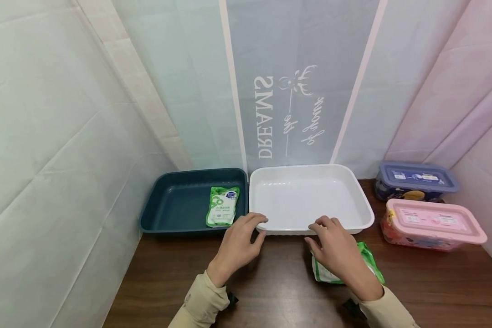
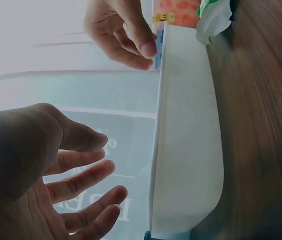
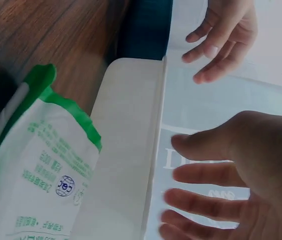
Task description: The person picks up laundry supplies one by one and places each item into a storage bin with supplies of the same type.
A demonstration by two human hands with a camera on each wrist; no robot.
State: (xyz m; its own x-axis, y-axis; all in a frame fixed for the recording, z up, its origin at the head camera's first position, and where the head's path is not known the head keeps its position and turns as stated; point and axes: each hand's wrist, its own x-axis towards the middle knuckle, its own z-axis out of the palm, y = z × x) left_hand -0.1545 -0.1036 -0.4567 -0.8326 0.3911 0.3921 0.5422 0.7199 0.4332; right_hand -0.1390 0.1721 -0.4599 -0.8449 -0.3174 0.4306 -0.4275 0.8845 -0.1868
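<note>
1. The right hand (image 3: 265, 170) is seen at the lower right, its fingers held apart and pointed toward the rim of a white tray (image 3: 123, 130).
2. The left hand (image 3: 233, 32) is shown at the top, its fingers slightly bent.
3. Part of the tray's outer wall is covered by a white bag (image 3: 46, 165), edged in green and printed with a round blue logo.
4. A dark blue tray (image 3: 143, 32) and brown table (image 3: 56, 35) are partly seen above.
5. Pale cloth (image 3: 275, 100) is marked with white letters.

The head view is bright with soft glare on the tabletop (image 1: 280, 305), the wrist views dimmer and hazy.
</note>
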